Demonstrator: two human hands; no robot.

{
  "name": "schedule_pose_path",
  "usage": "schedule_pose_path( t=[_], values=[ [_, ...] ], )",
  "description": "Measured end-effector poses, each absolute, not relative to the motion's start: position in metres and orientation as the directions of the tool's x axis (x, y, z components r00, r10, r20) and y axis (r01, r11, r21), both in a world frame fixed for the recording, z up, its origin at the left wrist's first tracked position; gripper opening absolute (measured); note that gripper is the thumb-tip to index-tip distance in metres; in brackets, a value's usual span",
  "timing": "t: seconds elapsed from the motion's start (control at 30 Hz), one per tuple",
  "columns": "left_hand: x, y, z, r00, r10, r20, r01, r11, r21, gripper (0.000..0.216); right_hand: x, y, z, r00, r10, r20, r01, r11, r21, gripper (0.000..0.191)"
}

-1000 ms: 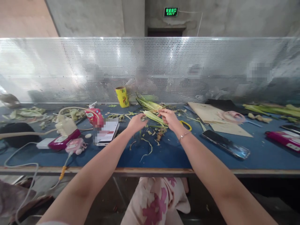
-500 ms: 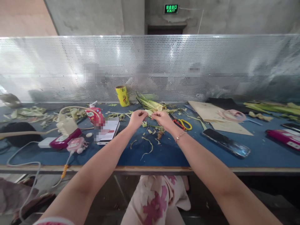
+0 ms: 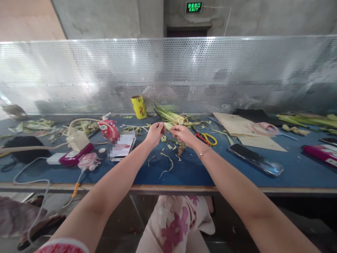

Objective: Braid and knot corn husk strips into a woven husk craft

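Between my two hands is a small pale green piece of plant (image 3: 168,125), perhaps a strip of leaf or husk. My left hand (image 3: 156,133) pinches its left end with thumb and fingers. My right hand (image 3: 183,134) pinches the right end, and a thin bracelet circles that wrist. Just behind them lies a bundle of green stalks (image 3: 170,115) with pale cut ends. Scissors with red and yellow handles (image 3: 209,139) rest to the right of my right hand. Below the hands, scraps and a thin curled strip (image 3: 170,164) are scattered on the blue tabletop (image 3: 189,172).
A yellow roll (image 3: 138,107) stands near the perforated metal screen (image 3: 179,70). On the left are a phone (image 3: 123,146), a red pouch (image 3: 108,130) and a power bank with cables (image 3: 75,154). To the right lie another phone (image 3: 255,160), cardboard (image 3: 234,125) and tape (image 3: 264,129).
More of the pale green piece now shows between my fingertips. Both hands remain in nearly the same place, and the whole view has shifted slightly.
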State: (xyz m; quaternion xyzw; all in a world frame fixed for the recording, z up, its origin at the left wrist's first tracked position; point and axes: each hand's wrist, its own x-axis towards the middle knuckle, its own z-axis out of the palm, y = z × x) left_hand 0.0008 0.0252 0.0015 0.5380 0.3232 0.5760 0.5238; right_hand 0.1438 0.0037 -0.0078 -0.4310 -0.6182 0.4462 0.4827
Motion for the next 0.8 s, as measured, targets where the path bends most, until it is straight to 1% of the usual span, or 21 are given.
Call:
schedule_pose_path(
  t=[0.1,0.17,0.3,0.37,0.43,0.53,0.6,0.63,0.67,0.7,0.73,0.77,0.8],
  values=[
    [-0.001,0.03,-0.002,0.076,0.929,0.361,-0.133,-0.35,0.927,0.027,0.143,0.002,-0.007,-0.193,0.963,0.19,0.115,0.215,-0.97,0.013],
    [-0.004,0.032,-0.002,0.07,0.914,0.401,-0.052,-0.398,0.916,0.023,0.143,0.002,-0.007,-0.209,0.96,0.187,0.105,0.213,-0.971,0.013],
    [-0.008,0.031,0.004,0.067,0.92,0.387,0.024,-0.389,0.921,0.003,0.146,0.002,-0.006,-0.173,0.967,0.188,0.073,0.203,-0.976,0.011],
    [-0.009,0.028,0.007,0.082,0.929,0.36,0.027,-0.363,0.931,0.005,0.148,0.003,-0.005,-0.133,0.974,0.181,0.064,0.191,-0.979,0.01],
    [-0.01,0.024,0.011,0.143,0.933,0.33,-0.01,-0.332,0.943,0.008,0.149,0.002,-0.004,-0.101,0.981,0.167,0.051,0.172,-0.984,0.009],
    [-0.012,0.02,0.016,0.255,0.931,0.263,-0.183,-0.22,0.958,0.01,0.15,0.002,-0.003,-0.071,0.985,0.156,0.059,0.16,-0.985,0.007],
    [-0.015,0.022,0.019,0.273,0.929,0.25,-0.293,-0.167,0.941,0.01,0.152,0.004,-0.002,-0.05,0.984,0.17,0.144,0.175,-0.974,0.008],
    [-0.017,0.024,0.02,0.248,0.934,0.256,-0.306,-0.176,0.936,0.01,0.154,0.005,-0.003,-0.034,0.981,0.19,0.226,0.192,-0.955,0.01],
    [-0.02,0.028,0.02,0.205,0.941,0.269,-0.27,-0.21,0.94,0.008,0.157,0.008,-0.004,-0.015,0.975,0.221,0.331,0.213,-0.919,0.012],
    [-0.023,0.032,0.019,0.143,0.946,0.289,-0.172,-0.264,0.949,0.007,0.159,0.01,-0.006,0.003,0.964,0.267,0.452,0.237,-0.86,0.014],
    [-0.027,0.036,0.018,0.067,0.949,0.308,0.019,-0.31,0.951,0.005,0.161,0.012,-0.009,0.011,0.947,0.322,0.577,0.257,-0.775,0.015],
    [-0.031,0.04,0.016,0.012,0.936,0.353,0.268,-0.343,0.9,0.006,0.163,0.013,-0.012,0.006,0.924,0.383,0.682,0.276,-0.677,0.016],
    [-0.035,0.043,0.013,0.018,0.912,0.409,0.507,-0.361,0.783,0.01,0.164,0.013,-0.015,-0.007,0.898,0.441,0.768,0.287,-0.573,0.017]
  ],
)
